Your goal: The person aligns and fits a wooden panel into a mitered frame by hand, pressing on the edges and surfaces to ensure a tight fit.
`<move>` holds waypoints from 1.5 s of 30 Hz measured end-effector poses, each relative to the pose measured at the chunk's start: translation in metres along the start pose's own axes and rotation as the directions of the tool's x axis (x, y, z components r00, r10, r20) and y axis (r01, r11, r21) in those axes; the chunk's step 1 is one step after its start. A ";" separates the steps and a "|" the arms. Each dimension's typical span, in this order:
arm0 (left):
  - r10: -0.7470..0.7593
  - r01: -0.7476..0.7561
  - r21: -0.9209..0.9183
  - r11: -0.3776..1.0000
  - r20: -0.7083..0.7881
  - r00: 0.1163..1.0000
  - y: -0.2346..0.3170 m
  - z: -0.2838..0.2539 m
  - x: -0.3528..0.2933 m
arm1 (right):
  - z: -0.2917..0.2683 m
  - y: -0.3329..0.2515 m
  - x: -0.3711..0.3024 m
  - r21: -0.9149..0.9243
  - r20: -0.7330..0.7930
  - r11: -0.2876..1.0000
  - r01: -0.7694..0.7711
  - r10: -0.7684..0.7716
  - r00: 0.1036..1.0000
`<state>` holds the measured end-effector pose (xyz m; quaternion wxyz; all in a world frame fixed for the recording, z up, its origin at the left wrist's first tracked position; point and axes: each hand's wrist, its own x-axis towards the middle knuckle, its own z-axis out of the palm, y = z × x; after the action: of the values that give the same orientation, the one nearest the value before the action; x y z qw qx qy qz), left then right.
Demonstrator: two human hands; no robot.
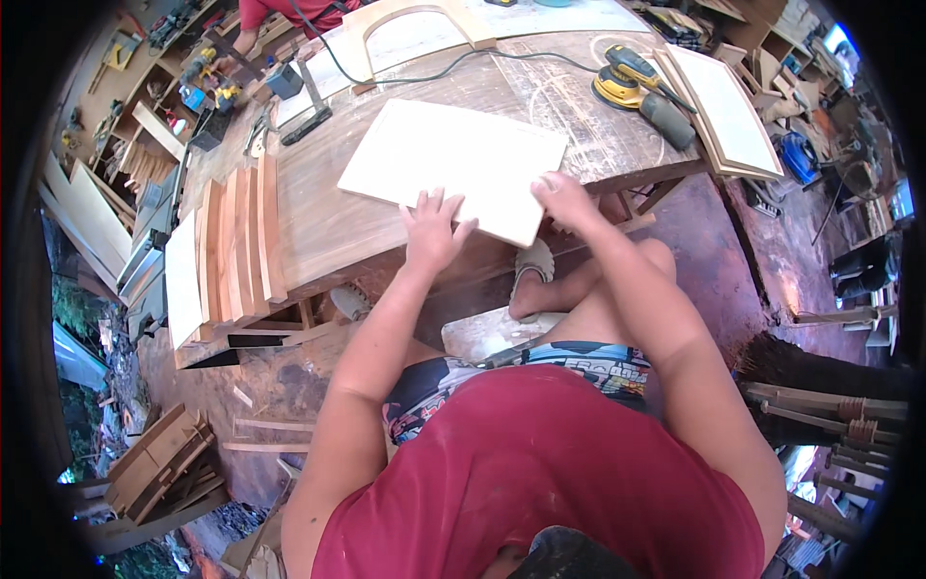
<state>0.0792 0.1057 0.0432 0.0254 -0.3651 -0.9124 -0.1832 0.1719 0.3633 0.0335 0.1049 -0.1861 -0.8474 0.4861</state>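
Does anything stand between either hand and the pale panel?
Nothing visible does. The left hand rests fingers-down on the near edge of the pale panel; the right hand touches its right edge.

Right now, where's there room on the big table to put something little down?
Bare tabletop shows between the curved wooden strips and the white board, and between that board and the yellow sander. Crowded: far left, around the black tool and blue block; far right, by the framed panel.
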 end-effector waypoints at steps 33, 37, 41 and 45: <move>0.390 -0.351 -0.219 0.910 0.172 0.905 0.046 0.022 0.065 | -0.018 -0.010 0.080 -0.434 -0.327 0.824 -0.365 0.233 0.916; 0.386 -0.341 -0.242 0.908 0.171 0.906 0.047 0.021 0.066 | -0.024 -0.004 0.093 -0.475 -0.339 0.813 -0.337 0.184 0.922; 0.367 -0.321 -0.232 0.918 0.193 0.910 0.042 0.018 0.062 | -0.014 0.003 0.061 -0.497 -0.225 0.825 -0.268 0.176 0.958; 0.369 -0.327 -0.227 0.917 0.179 0.912 0.044 0.018 0.064 | -0.015 -0.009 0.077 -0.535 -0.253 0.789 -0.301 0.190 0.949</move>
<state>0.0638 0.1831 0.0514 -0.0777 -0.5409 -0.8076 -0.2217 0.1051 0.4033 0.0486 0.0588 -0.3621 -0.9081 0.2020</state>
